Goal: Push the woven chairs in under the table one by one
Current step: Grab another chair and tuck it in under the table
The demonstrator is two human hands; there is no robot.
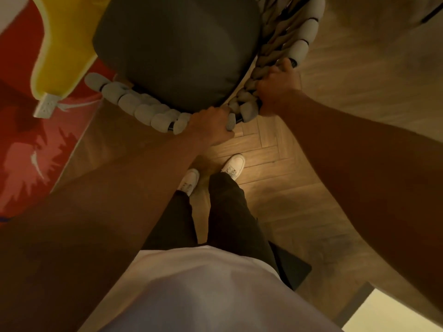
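A woven chair (134,104) with thick pale rope wrapped round its dark frame stands right in front of me, seen from above. A dark grey seat cushion (177,49) fills its middle. My left hand (211,127) grips the top rail of the backrest near its corner. My right hand (275,89) grips the same rail a little farther right, where the braided rope runs up the side. The table is not clearly visible in this view.
My feet in white shoes (231,167) stand on herringbone wood floor just behind the chair. A red and yellow patterned rug (28,144) lies to the left. A dark flat object (292,264) lies on the floor near my right leg.
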